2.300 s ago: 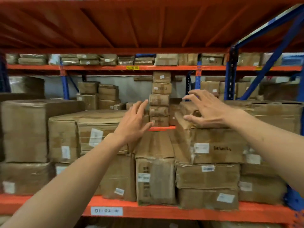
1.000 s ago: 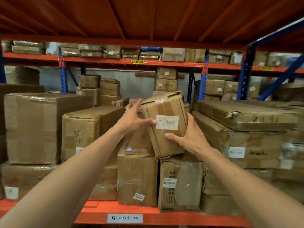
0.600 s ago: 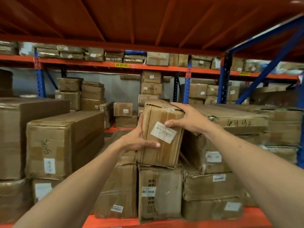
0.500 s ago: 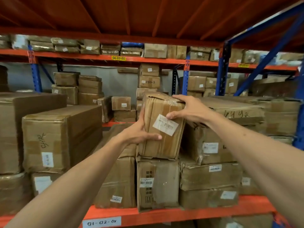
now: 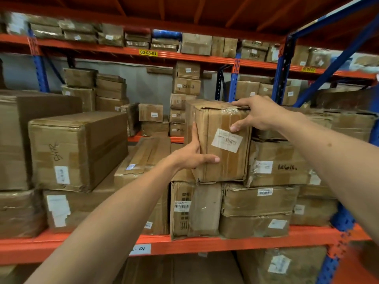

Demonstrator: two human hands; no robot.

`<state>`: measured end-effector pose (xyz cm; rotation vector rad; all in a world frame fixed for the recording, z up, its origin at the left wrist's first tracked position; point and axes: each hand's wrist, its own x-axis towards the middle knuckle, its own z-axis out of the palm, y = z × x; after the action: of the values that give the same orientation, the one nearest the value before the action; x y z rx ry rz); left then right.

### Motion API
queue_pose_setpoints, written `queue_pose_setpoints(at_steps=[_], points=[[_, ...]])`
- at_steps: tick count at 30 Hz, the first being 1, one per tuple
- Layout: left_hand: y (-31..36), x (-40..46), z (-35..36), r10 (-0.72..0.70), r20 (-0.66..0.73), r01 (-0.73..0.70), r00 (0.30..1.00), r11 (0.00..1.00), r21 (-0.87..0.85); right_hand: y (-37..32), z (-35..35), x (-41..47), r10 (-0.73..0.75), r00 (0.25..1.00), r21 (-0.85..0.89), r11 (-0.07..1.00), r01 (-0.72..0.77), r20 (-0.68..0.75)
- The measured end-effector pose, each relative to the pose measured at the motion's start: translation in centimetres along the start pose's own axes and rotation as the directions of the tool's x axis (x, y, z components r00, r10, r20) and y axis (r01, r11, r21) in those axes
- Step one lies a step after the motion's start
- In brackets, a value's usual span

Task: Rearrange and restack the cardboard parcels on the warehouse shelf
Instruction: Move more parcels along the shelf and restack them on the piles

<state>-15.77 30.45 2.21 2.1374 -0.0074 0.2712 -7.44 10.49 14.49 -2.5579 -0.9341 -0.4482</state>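
A brown cardboard parcel (image 5: 220, 158) with a white barcode label stands upright on top of a taller box (image 5: 194, 210) in the middle of the orange shelf (image 5: 256, 240). My left hand (image 5: 189, 153) grips its lower left edge, thumb across the front. Over its top right corner lies my right hand (image 5: 257, 114), with the thumb pressing the front above the label. The parcel leans against a marked box (image 5: 279, 162) on its right.
A long box marked in pen (image 5: 78, 150) sits at the left, with a flat box (image 5: 143, 156) between it and the parcel. Stacked boxes fill the right side up to a blue upright (image 5: 285, 66). Another rack full of parcels (image 5: 185, 87) stands behind.
Both hands took the labelled parcel from the shelf's middle, turned it upright and set it down on the taller box. It now stands straighter against the right stack.
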Motion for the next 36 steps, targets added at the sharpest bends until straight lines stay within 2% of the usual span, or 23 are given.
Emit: queue_pose_setpoints(at_steps=[4,8,10,12,14,16,18,19,21,24,28,32,36], points=[[-0.5,-1.0,-0.1,-0.005,-0.009,0.005,1.0,0.999,0.034,-1.4,0.0,-0.4,0.02,1.0,-0.129,0.991,-0.017,0.018],[-1.8,-3.8,-1.2,-0.046,-0.04,0.052,0.998,0.983,0.175,-4.5,-0.1,-0.5,0.042,0.996,-0.499,0.867,0.002,0.077],[-2.8,-5.8,-3.0,-0.06,-0.116,0.086,0.991,0.969,0.233,-6.8,0.3,-0.6,0.012,0.996,-0.523,0.851,0.035,0.085],[-4.1,-7.5,-5.8,-0.046,-0.251,0.106,0.967,0.967,0.232,-9.5,0.8,-0.7,-0.083,0.992,-0.493,0.862,0.118,0.094],[-5.4,-9.2,-8.7,-0.015,-0.438,0.124,0.899,0.968,0.22,-12.1,1.6,-0.2,-0.196,0.975,-0.454,0.863,0.221,0.101],[-6.9,-11.2,-11.2,0.013,-0.64,0.168,0.769,0.961,0.222,-14.6,3.1,1.0,-0.305,0.944,-0.409,0.851,0.328,0.122],[-8.3,-13.5,-13.0,0.01,-0.762,0.231,0.647,0.95,0.209,-17.3,4.7,2.0,-0.399,0.904,-0.372,0.825,0.426,0.151],[-9.1,-14.6,-13.9,-0.015,-0.792,0.269,0.611,0.944,0.19,-18.9,5.3,2.1,-0.443,0.881,-0.355,0.806,0.473,0.168],[-10.6,-16.7,-15.4,-0.093,-0.816,0.365,0.571,0.919,0.151,-21.7,6.7,2.1,-0.523,0.833,-0.326,0.767,0.553,0.182],[-12.7,-19.4,-17.4,-0.183,-0.815,0.457,0.55,0.883,0.11,-25.2,9.6,2.0,-0.619,0.763,-0.283,0.71,0.645,0.185],[-14.8,-21.8,-18.6,-0.27,-0.811,0.55,0.519,0.832,0.075,-29.9,13.4,2.3,-0.673,0.702,-0.287,0.642,0.711,0.233],[-16.9,-22.0,-20.6,-0.29,-0.798,0.541,0.528,0.84,0.052,-34.6,15.6,2.5,-0.704,0.649,-0.439,0.505,0.743,0.289],[-20.3,-20.4,-22.2,-0.354,-0.731,0.482,0.583,0.875,-0.039,-39.8,18.6,4.0,-0.71,0.6,-0.634,0.279,0.721,0.37]])
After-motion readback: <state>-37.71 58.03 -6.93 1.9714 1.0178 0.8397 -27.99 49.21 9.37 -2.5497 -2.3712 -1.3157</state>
